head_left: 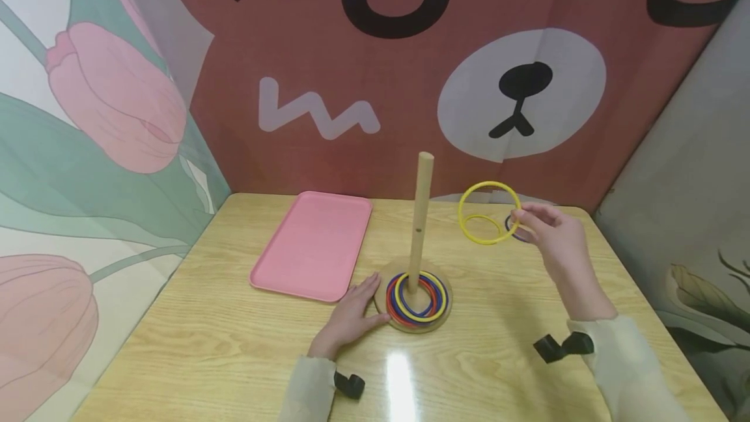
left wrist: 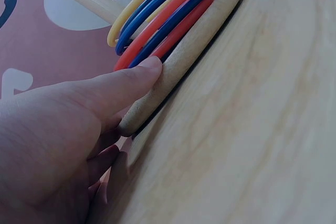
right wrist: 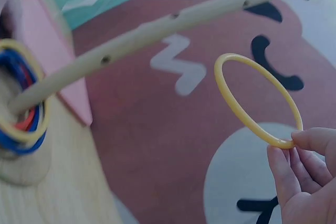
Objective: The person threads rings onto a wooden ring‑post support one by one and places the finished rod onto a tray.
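A wooden peg (head_left: 420, 207) stands upright on a round wooden base (head_left: 403, 264). Red, blue and yellow rings (head_left: 441, 308) lie stacked around its foot. My left hand (head_left: 351, 318) grips the left rim of the base; its thumb (left wrist: 149, 66) presses the edge below the rings. Up in the air to the right of the peg, my right hand (head_left: 556, 236) pinches a yellow ring (head_left: 489, 183) between thumb and fingertips. The right wrist view shows this ring (right wrist: 236, 109) apart from the peg and tilted.
On the table behind the raised ring lie another yellow ring (head_left: 482, 217) and a blue ring (head_left: 518, 238), partly hidden by my right hand. A pink tray (head_left: 313, 246) lies left of the base. A printed curtain (head_left: 398, 83) hangs behind the table.
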Action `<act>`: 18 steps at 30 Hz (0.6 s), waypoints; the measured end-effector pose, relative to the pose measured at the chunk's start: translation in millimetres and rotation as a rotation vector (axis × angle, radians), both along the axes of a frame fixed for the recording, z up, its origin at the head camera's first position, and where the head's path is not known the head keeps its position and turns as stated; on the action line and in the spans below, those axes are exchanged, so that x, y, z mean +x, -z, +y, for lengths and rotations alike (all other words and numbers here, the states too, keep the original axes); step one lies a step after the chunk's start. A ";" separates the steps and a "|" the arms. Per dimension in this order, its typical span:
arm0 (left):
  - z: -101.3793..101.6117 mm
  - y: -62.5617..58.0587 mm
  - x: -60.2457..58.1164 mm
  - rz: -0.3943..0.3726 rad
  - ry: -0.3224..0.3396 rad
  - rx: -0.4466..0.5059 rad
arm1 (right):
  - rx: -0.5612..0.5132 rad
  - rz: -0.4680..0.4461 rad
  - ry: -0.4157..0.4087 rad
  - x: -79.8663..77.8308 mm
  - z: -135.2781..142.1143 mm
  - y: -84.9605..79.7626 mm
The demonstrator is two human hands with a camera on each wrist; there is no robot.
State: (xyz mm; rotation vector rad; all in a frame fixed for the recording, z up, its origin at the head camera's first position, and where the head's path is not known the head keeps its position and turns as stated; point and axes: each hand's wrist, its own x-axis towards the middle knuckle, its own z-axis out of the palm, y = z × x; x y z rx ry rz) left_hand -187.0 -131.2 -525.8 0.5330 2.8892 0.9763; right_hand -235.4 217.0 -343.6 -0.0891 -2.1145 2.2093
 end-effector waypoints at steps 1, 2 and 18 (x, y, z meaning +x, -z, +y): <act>-0.1 0.3 -0.1 0.000 -0.001 0.000 | -0.010 0.005 0.007 1.3 -2.5 -4.1; -0.2 0.5 0.0 -0.001 -0.002 -0.001 | -0.038 0.012 0.008 2.4 -4.9 -8.1; -0.1 -1.4 1.0 -0.002 0.001 0.009 | -0.263 0.191 -0.140 4.5 -44.9 -63.0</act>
